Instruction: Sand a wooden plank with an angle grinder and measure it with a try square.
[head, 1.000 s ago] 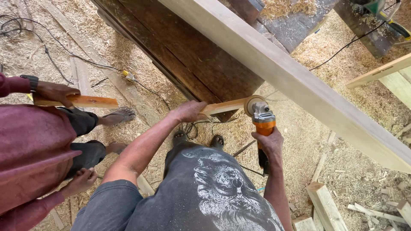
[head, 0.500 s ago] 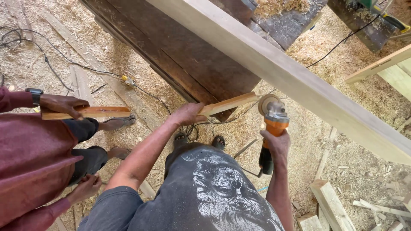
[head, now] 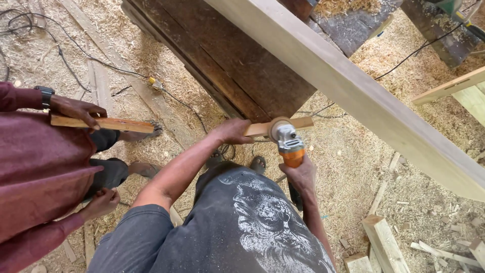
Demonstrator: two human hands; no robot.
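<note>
While the left hand grips one end of the thin wood strip, which looks light and stiff, the right hand squeezes the orange grinder.

A short pale wooden strip is looking smooth and matt. The angle grinder is showing an orange plastic body and dull grey metal head. Rough, loose wood shavings are covering the floor.

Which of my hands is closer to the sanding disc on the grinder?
Left. Your left hand grips the wooden strip just beside the sanding disc; your right hand holds the orange angle grinder farther back on its body.
</note>
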